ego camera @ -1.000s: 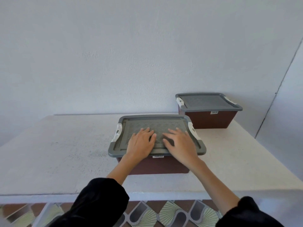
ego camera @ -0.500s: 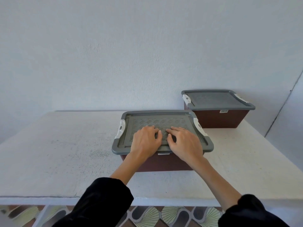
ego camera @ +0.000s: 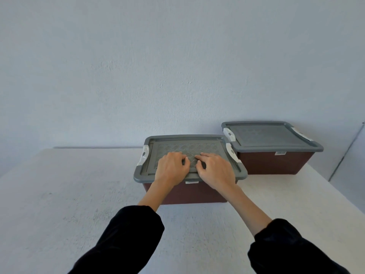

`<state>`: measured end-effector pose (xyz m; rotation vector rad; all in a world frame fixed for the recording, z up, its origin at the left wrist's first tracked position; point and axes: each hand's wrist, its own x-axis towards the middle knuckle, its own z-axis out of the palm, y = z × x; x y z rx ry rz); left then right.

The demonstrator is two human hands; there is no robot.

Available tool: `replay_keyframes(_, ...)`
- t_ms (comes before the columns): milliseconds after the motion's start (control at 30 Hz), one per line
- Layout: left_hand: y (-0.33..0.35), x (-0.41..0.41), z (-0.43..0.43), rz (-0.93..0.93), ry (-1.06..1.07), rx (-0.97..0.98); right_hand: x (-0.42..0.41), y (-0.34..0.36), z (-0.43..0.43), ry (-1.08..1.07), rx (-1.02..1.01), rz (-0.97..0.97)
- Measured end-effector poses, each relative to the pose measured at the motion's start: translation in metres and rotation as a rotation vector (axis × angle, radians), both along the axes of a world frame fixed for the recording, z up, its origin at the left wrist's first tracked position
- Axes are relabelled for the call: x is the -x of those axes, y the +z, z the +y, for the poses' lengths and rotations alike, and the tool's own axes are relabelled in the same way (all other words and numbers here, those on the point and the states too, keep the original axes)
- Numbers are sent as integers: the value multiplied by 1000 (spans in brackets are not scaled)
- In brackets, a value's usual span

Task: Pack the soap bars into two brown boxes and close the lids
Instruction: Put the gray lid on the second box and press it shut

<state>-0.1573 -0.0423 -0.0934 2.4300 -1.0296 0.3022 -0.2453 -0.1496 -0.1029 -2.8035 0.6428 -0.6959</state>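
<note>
On your left there is the pale table point(ego camera: 59, 194), running back to the plain wall point(ego camera: 138, 66). Your left sleeve point(ego camera: 126, 240), dark, comes up from the bottom edge, with the bare forearm reaching forward out of it.

Next comes the near brown box point(ego camera: 197, 192), standing on the table just right of centre, its long side facing you. Its grey lid point(ego camera: 187, 143) lies flat across the top, so what is inside is hidden. A white latch point(ego camera: 145, 155) sits on the lid's left end.

Your left hand point(ego camera: 171, 169) lies palm down on the front part of that lid, with the fingers loosely bent and their tips on the patterned panel, grasping nothing. Your right hand point(ego camera: 215, 171) is just beside it, also palm down, with its fingers arched the same way onto the lid and nothing in its grip. The two hands nearly meet at the fingertips over the middle of the lid. Past your right hand, a second white latch point(ego camera: 233, 155) sits on the lid's right end.

Further right and further back is the other brown box point(ego camera: 274, 163), close to the wall. Its near left corner is just beside the first box, and I cannot tell whether they touch. Its grey cover point(ego camera: 266, 135) is on as well. Your right sleeve point(ego camera: 292, 250) fills the bottom right corner.
</note>
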Motion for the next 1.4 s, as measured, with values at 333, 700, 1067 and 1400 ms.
replay_keyframes(333,-3,-69,-42,12,-6,31,-62,0,-37,-12,23,-5)
replay_keyframes(700,-2,-112,-71,-1,-21,25,-107,-1,-67,-12,23,-5)
replay_keyframes(1067,-4,-130,-84,-41,-34,37,-124,-2,-80,-21,31,-24)
replay_keyframes(1400,-4,-126,-81,-26,-36,59,-122,-1,-79,10,43,-21)
